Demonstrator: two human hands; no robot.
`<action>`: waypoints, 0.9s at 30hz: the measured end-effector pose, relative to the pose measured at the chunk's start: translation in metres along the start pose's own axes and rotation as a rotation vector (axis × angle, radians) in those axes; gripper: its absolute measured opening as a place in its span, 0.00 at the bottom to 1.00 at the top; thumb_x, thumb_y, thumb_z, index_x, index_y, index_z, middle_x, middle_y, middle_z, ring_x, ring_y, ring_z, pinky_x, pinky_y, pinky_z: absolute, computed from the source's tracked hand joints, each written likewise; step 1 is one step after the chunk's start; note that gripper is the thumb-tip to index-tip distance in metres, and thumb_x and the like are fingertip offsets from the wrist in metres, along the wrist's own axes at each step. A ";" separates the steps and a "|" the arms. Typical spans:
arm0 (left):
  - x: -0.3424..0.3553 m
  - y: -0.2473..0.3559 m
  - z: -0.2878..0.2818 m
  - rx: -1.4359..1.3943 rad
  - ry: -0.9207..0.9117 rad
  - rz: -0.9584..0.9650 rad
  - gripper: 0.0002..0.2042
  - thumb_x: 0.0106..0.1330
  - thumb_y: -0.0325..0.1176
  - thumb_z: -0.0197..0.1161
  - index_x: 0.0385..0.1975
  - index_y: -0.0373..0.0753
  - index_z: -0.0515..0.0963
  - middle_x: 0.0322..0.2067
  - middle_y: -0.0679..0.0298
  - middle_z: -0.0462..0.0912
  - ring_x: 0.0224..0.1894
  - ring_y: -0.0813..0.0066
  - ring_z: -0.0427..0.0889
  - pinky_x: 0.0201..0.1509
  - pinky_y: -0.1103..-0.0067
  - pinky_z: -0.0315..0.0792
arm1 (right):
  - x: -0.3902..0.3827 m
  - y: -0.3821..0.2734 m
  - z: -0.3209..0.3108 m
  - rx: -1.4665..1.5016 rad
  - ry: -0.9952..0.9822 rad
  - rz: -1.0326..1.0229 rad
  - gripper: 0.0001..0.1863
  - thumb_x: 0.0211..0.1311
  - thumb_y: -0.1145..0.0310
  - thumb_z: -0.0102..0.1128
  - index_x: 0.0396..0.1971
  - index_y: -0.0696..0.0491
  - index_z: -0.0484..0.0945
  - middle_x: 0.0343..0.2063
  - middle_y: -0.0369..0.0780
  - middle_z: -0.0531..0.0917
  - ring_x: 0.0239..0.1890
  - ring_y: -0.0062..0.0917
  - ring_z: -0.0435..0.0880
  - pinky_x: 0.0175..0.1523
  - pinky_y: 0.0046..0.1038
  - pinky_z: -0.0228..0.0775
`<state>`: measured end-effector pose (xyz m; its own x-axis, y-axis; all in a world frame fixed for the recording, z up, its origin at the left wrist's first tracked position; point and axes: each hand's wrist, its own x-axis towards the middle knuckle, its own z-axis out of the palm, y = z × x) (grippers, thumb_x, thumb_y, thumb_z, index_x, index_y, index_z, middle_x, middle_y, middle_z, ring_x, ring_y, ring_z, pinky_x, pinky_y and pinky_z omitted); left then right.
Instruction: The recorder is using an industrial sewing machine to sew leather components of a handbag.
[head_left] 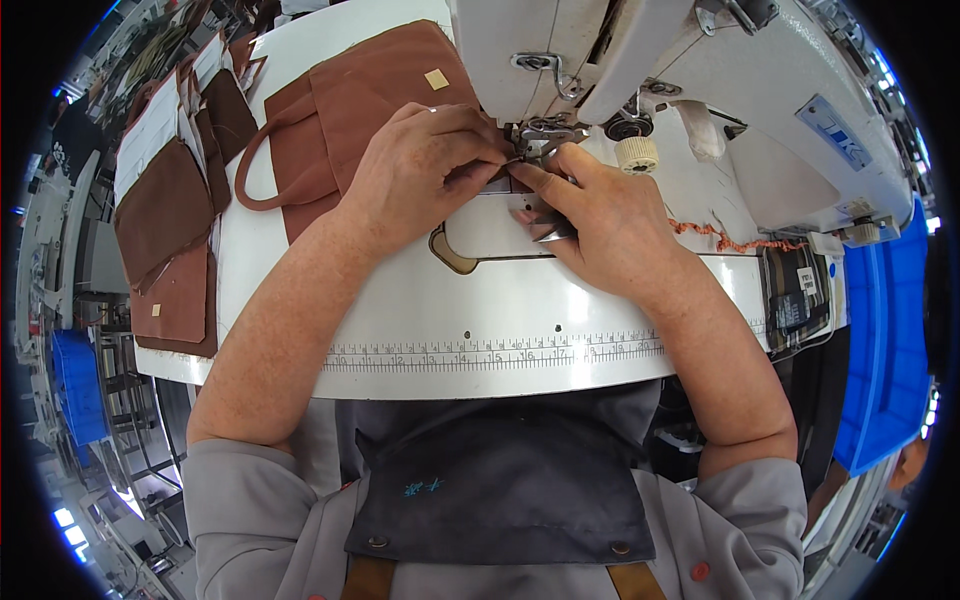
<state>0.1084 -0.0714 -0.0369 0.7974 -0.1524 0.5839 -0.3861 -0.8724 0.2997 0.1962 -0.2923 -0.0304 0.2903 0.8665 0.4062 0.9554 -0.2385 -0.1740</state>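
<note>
The head view looks steeply down from above the apron, facing forward across the table to the sewing machine at close range. The wide fisheye field bends the table's front edge and takes in blue bins at both sides.

Bright illumination is recorded across the white sewing table. Lights at the lower-left rim are overexposed. The printed ruler is bowed by fisheye distortion; all corners are blacked out; the centre is rendered clearly.
</note>
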 end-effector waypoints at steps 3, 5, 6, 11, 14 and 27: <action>-0.001 -0.004 0.001 0.001 -0.043 0.057 0.13 0.55 0.21 0.70 0.41 0.41 0.89 0.40 0.69 0.87 0.45 0.69 0.83 0.54 0.72 0.72 | -0.001 0.000 -0.002 -0.050 -0.028 -0.006 0.24 0.55 0.61 0.72 0.54 0.48 0.83 0.37 0.35 0.81 0.36 0.33 0.86 0.37 0.37 0.78; 0.000 -0.005 0.001 -0.001 -0.047 0.071 0.15 0.55 0.20 0.69 0.42 0.42 0.89 0.40 0.68 0.87 0.45 0.69 0.83 0.56 0.72 0.72 | -0.001 -0.001 -0.002 -0.039 -0.023 0.006 0.24 0.54 0.61 0.72 0.53 0.49 0.84 0.36 0.35 0.81 0.36 0.33 0.86 0.37 0.37 0.78; 0.000 -0.004 0.000 -0.003 -0.050 0.084 0.16 0.55 0.19 0.67 0.43 0.43 0.89 0.41 0.68 0.88 0.46 0.69 0.83 0.57 0.72 0.71 | -0.001 -0.001 -0.002 -0.037 -0.022 0.006 0.24 0.54 0.61 0.72 0.53 0.49 0.84 0.36 0.35 0.81 0.36 0.33 0.86 0.37 0.37 0.78; 0.002 0.002 -0.004 0.072 -0.108 0.031 0.17 0.55 0.19 0.65 0.42 0.43 0.90 0.42 0.67 0.87 0.47 0.70 0.82 0.60 0.71 0.68 | -0.001 0.000 -0.002 -0.022 -0.035 0.017 0.21 0.56 0.62 0.71 0.51 0.49 0.85 0.31 0.35 0.82 0.35 0.33 0.86 0.36 0.37 0.78; 0.003 0.005 -0.005 0.135 -0.138 0.060 0.16 0.55 0.21 0.66 0.42 0.43 0.89 0.42 0.69 0.86 0.47 0.72 0.81 0.61 0.71 0.67 | -0.002 0.000 -0.002 -0.027 -0.016 0.008 0.21 0.57 0.62 0.71 0.52 0.49 0.84 0.31 0.35 0.82 0.35 0.33 0.86 0.35 0.37 0.78; -0.001 0.002 -0.011 0.077 -0.181 0.098 0.21 0.52 0.17 0.63 0.47 0.39 0.88 0.48 0.62 0.87 0.52 0.61 0.84 0.64 0.66 0.72 | -0.002 -0.001 -0.003 -0.021 -0.051 0.075 0.23 0.58 0.61 0.70 0.55 0.49 0.82 0.31 0.40 0.85 0.34 0.36 0.87 0.34 0.39 0.78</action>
<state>0.1017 -0.0683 -0.0287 0.8310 -0.3128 0.4600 -0.4346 -0.8813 0.1858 0.1945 -0.2956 -0.0281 0.3583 0.8670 0.3464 0.9322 -0.3120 -0.1833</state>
